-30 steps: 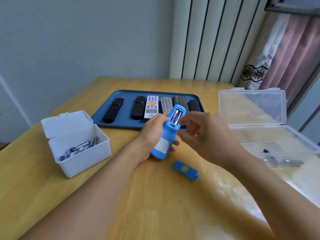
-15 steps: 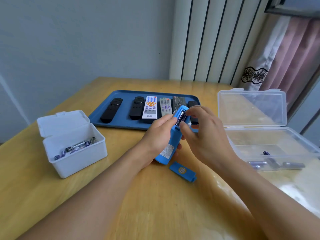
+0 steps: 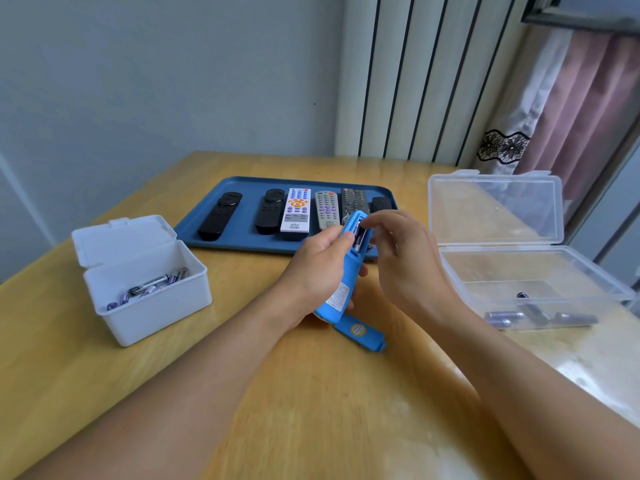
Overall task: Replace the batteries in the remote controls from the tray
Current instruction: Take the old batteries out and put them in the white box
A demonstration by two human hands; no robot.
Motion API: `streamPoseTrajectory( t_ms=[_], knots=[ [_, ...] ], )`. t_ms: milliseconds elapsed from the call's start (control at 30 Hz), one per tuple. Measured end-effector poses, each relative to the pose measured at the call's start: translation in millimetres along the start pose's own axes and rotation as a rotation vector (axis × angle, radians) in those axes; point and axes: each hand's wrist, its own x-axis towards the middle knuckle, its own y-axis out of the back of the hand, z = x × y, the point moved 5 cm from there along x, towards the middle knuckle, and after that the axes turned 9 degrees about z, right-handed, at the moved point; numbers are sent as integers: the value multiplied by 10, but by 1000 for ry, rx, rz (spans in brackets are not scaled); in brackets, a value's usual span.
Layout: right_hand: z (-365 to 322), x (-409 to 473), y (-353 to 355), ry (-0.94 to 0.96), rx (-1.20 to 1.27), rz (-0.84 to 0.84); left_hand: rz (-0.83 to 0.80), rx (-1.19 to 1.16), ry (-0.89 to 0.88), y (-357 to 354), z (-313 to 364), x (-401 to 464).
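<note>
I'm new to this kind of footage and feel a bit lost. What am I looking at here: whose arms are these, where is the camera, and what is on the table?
There is no machine: a person wears a camera on the head, looking down at their own arms. The left hand grips a blue remote, back side up, its battery bay open. The right hand has its fingertips at the batteries in that bay. The remote's blue cover lies on the wooden table. Behind, a blue tray carries more remotes. On the left stands an open white box of batteries; on the right, a clear box holds a few more.
</note>
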Motion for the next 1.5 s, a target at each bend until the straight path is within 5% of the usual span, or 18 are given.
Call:
streamPoseTrajectory(
  t_ms=[567, 1500],
  knots=[
    [4, 75, -124, -6, -129, 36, 33, 36, -8, 27, -68, -2],
    [-308, 81, -258, -103, 190, 67, 140, 83, -18, 379, 19, -112]
  ],
)
